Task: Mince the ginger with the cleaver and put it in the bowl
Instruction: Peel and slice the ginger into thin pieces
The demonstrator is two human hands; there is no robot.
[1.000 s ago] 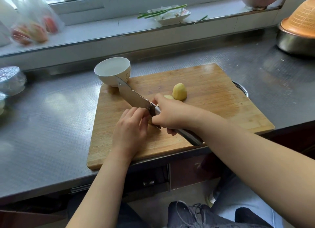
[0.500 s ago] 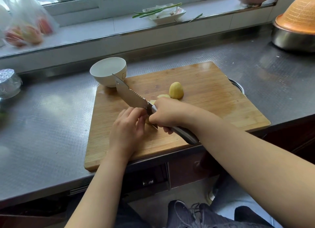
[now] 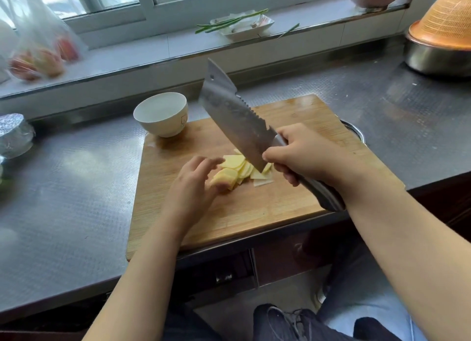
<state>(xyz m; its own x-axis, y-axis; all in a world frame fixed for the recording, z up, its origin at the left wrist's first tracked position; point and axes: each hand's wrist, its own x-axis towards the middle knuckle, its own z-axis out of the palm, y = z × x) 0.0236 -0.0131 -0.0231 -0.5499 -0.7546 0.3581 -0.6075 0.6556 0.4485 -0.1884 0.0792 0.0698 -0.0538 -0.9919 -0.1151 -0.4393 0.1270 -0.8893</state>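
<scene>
Since the earlier frames the cleaver (image 3: 237,116) had lifted off the cutting board (image 3: 254,208), gripped by the right hand (image 3: 303,154), while the sliced ginger (image 3: 237,171) lay fanned just right of the left hand (image 3: 193,185), whose loosely spread fingers touched its near slices.

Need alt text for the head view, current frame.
Right hand grips a cleaver, blade raised over a pile of ginger slices on a wooden cutting board. Left hand touches the slices; an empty white bowl sits at the board's far left corner.
</scene>
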